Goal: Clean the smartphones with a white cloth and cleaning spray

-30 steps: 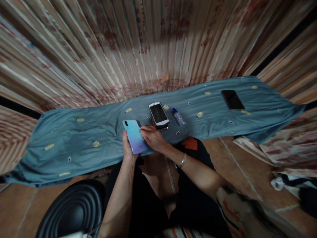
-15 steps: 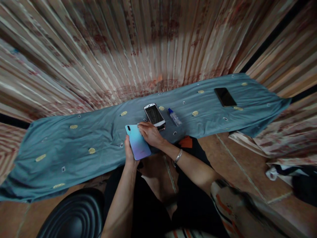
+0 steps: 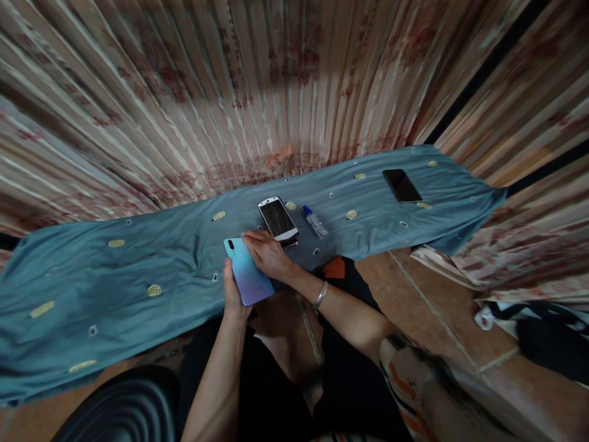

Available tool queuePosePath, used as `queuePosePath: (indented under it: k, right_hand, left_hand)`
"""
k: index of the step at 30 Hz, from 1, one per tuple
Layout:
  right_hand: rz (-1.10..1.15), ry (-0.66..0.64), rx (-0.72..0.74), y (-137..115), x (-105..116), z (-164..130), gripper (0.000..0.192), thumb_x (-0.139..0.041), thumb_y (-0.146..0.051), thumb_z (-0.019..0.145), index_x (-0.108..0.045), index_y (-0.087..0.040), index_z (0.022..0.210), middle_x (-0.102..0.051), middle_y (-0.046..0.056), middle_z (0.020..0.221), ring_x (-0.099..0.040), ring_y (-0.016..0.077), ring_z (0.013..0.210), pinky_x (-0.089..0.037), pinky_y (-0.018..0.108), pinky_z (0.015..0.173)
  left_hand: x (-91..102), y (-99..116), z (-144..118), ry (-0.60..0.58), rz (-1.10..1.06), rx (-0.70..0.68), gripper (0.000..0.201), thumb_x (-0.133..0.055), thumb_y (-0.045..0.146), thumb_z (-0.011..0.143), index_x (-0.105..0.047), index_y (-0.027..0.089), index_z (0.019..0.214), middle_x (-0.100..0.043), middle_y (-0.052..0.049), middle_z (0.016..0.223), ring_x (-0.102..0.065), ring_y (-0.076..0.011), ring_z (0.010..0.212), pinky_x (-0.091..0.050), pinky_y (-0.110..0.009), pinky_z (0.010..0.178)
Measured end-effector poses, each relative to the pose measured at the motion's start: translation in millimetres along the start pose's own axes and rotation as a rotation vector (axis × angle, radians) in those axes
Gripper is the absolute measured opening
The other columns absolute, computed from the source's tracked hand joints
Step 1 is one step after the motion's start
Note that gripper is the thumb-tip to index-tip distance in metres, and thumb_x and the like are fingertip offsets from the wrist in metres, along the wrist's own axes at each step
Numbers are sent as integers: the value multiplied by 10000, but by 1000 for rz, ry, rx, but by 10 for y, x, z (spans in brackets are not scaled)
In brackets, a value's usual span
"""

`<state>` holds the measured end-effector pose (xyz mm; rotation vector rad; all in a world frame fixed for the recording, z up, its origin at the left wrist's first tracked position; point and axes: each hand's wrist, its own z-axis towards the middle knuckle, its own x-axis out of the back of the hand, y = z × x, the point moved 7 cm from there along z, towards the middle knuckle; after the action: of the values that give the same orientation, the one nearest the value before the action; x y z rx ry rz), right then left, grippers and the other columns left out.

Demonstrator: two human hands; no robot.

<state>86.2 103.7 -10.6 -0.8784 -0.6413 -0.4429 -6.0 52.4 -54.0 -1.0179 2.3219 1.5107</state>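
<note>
A blue-to-purple smartphone point(image 3: 248, 279), its camera side up, is tilted above the near edge of the cloth. My left hand point(image 3: 234, 294) grips it from the left and below, thumb along its side. My right hand point(image 3: 267, 253) lies over the phone's upper right, fingers bent and pressed together at its top edge; whatever may be under the fingertips is hidden. Just beyond, a white-framed phone point(image 3: 278, 219) lies screen up, with the edge of another device point(image 3: 291, 244) showing beneath it. Right of these lies a small clear bottle point(image 3: 315, 223) with a blue cap.
A teal patterned cloth point(image 3: 184, 245) covers the long narrow table. A dark phone point(image 3: 402, 185) rests toward its right end. Pleated curtains point(image 3: 285, 80) hang behind. A black ridged stool point(image 3: 124, 408) stands at lower left, and dark cloth items point(image 3: 547, 337) lie on the floor at right.
The view has shifted slightly, so the table things appear further left and a little lower. My right fingers have stayed near the phone's top edge, and my left hand keeps its grip.
</note>
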Motion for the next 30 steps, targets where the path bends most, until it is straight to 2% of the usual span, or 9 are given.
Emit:
queuePosePath:
  k: [7,11,16,19,24,30]
  right_hand:
    - [33,-12,32,-69,-46,-31,340,-437,-128,958,-629,-118,1238,-635,151,1305,-569,230,1213,-435,423,1089]
    - [62,-22,44,-105,-53,-72,353,-431,-138,959,-623,-159,1254,-632,120,1314,-561,218,1225,-440,421,1085]
    - [69,-20,83,-167,-45,-137,363,-410,-160,967,-615,-146,1267,-623,134,1331,-558,226,1233,-441,430,1082]
    - [63,-22,104,-214,-43,-183,359,-402,-169,970,-615,-143,1258,-628,126,1326,-559,222,1232,-447,426,1079]
    - [83,-22,111,-292,-31,-278,355,-409,-163,967,-624,-171,1248,-638,104,1312,-576,216,1202,-459,412,1067]
    - [109,-28,133,-401,-7,-381,372,-412,-147,959,-625,-179,1262,-636,101,1313,-576,219,1204,-458,424,1070]
  left_hand:
    - [-37,-2,-45,-10,-17,58,373,-382,409,943,-703,227,888,-757,-55,873,-699,-226,1030,-556,-333,903]
    - [-1,-3,-14,-21,-14,32,335,-430,431,923,-697,229,903,-749,-55,881,-687,-230,1058,-558,-336,902]
    - [28,-6,12,-41,-36,21,330,-515,467,874,-689,197,947,-747,-64,925,-671,-247,1090,-549,-341,934]
    - [20,4,6,-50,-74,47,354,-494,458,887,-687,171,965,-748,-83,962,-660,-258,1117,-539,-354,956]
    - [38,47,4,-7,-117,56,366,-458,427,915,-685,141,931,-746,-97,944,-671,-251,1097,-536,-342,956]
    - [79,85,12,39,-154,43,346,-460,404,927,-678,142,869,-713,-56,767,-709,-207,942,-552,-294,897]
